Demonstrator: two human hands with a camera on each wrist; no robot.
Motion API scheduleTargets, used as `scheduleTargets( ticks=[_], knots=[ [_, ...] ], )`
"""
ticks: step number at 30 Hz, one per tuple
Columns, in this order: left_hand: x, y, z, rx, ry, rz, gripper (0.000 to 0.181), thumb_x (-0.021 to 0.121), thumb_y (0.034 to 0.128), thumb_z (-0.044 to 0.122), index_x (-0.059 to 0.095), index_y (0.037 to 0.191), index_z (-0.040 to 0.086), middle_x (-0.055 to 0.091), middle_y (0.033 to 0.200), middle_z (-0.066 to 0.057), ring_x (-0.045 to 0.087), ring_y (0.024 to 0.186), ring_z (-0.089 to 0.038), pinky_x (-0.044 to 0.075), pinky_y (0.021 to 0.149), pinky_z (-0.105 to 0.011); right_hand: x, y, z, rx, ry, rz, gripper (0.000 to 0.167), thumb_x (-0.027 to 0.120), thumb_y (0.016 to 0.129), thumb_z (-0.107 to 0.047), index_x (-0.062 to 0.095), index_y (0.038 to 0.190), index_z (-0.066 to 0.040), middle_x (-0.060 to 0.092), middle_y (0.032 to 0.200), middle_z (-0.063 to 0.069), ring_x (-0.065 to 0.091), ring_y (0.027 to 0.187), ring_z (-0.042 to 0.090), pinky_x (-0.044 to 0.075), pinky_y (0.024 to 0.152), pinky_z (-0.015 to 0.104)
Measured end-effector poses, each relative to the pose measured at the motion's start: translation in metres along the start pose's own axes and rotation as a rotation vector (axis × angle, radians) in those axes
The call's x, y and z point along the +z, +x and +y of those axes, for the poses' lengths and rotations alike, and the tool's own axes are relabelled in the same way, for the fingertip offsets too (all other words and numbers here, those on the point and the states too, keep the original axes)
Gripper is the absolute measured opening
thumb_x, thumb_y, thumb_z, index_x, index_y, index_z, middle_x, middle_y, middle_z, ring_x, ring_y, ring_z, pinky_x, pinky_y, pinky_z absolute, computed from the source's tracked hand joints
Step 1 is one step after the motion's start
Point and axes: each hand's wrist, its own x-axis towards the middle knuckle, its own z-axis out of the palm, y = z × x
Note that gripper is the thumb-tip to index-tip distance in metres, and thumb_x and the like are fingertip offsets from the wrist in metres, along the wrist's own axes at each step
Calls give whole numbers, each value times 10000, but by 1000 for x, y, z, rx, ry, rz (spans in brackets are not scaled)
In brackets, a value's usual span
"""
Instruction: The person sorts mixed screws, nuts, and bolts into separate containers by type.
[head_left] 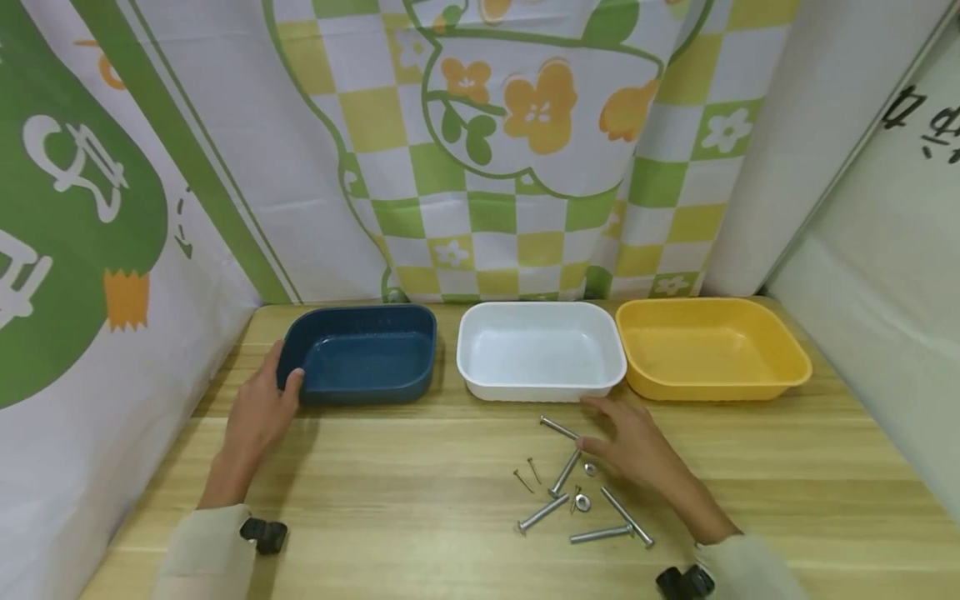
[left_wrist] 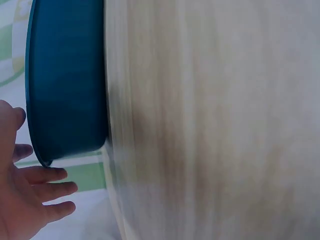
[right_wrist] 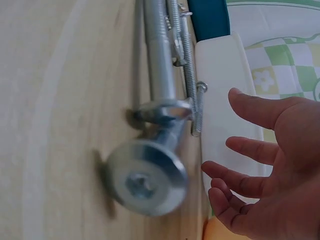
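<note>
My left hand [head_left: 258,412] is at the left end of a dark blue tray [head_left: 363,398]. Its fingers [left_wrist: 56,191] lie loosely extended beside the tray's corner in the left wrist view, not curled round it. In front of the white tray [head_left: 540,392], my right hand [head_left: 637,442] hovers with relaxed, parted fingers [right_wrist: 237,180] and nothing held. Below and left of it, several long bolts [head_left: 543,512] lie loose on the table, among small screws [head_left: 522,481] and nuts [head_left: 582,502]. One bolt [head_left: 558,427] reaches toward the right thumb; contact is unclear.
A yellow tray [head_left: 712,390] sits right of the white one, almost touching it. All three trays line the back of the wood-grain table [head_left: 390,508]. Behind them hangs a patterned cloth [head_left: 495,233], and white sheets [head_left: 885,275] flank both sides.
</note>
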Motion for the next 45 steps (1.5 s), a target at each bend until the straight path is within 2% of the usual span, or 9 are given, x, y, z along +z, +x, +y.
scheduleTargets(
  ticks=[6, 12, 16, 20, 24, 28, 34, 41, 45],
  knots=[
    [-6, 3, -10, -23, 4, -79, 595, 281, 1099, 309, 134, 1589, 6, 439, 1303, -479, 457, 1121, -668, 356, 929, -709, 8, 5, 0, -24, 28, 11, 558, 798, 856, -200, 607, 1333, 18, 630, 1261, 232, 537, 1169, 475, 386, 988, 628],
    [-4, 5, -13, -46, -14, -156, 593, 240, 1097, 301, 101, 1593, 6, 396, 1359, -467, 428, 1160, -667, 337, 952, -714, 12, 10, 0, 2, 21, 15, 502, 793, 833, -181, 653, 1280, 1, 664, 1105, 166, 579, 1042, 371, 430, 924, 574],
    [-3, 5, -14, -72, -35, -194, 608, 213, 1095, 327, 63, 1598, 20, 368, 1388, -463, 403, 1191, -665, 320, 968, -714, 14, 13, 3, -40, 21, 22, 446, 809, 815, -143, 688, 1211, 22, 659, 992, 104, 588, 930, 284, 465, 858, 511],
    [-4, 2, -17, -100, -50, -249, 627, 184, 1092, 339, 12, 1592, 3, 305, 1427, -462, 320, 1246, -677, 272, 1011, -712, 17, 16, 4, -80, 45, 33, 400, 822, 796, -113, 714, 1158, 20, 665, 941, 75, 600, 880, 249, 489, 817, 469],
    [-7, 1, -21, -98, -47, -301, 648, 174, 1092, 351, -45, 1580, -15, 268, 1447, -461, 291, 1258, -682, 260, 1020, -710, 24, 18, 2, -45, 45, 20, 360, 827, 787, -75, 735, 1129, -14, 671, 920, 49, 605, 870, 221, 497, 807, 447],
    [-9, 3, -20, -78, -40, -324, 670, 185, 1094, 378, -51, 1574, -26, 260, 1458, -454, 282, 1270, -674, 257, 1023, -707, 27, 19, -2, -24, 24, 11, 307, 817, 786, -24, 754, 1087, -29, 664, 864, 9, 596, 818, 173, 505, 748, 404],
    [-10, 4, -19, -91, -49, -343, 689, 198, 1093, 396, -80, 1569, -17, 231, 1478, -443, 252, 1301, -660, 237, 1039, -705, 25, 22, -8, -60, 8, 10, 223, 762, 805, 44, 751, 1020, -14, 597, 723, -48, 524, 665, 113, 461, 622, 323],
    [-12, 5, -19, -84, -82, -382, 649, 168, 1094, 367, -96, 1572, 16, 147, 1547, -378, 214, 1351, -619, 205, 1077, -678, 25, 22, -9, -61, -48, 5, 138, 707, 843, 50, 730, 956, -25, 571, 708, -40, 505, 644, 114, 448, 602, 325],
    [-13, 5, -18, -99, -92, -397, 625, 143, 1089, 346, -120, 1573, 50, 115, 1569, -348, 188, 1369, -607, 190, 1086, -675, 25, 22, -13, -74, -36, -10, 131, 684, 853, 48, 715, 955, -27, 561, 698, -46, 503, 615, 100, 447, 582, 308]
  ],
)
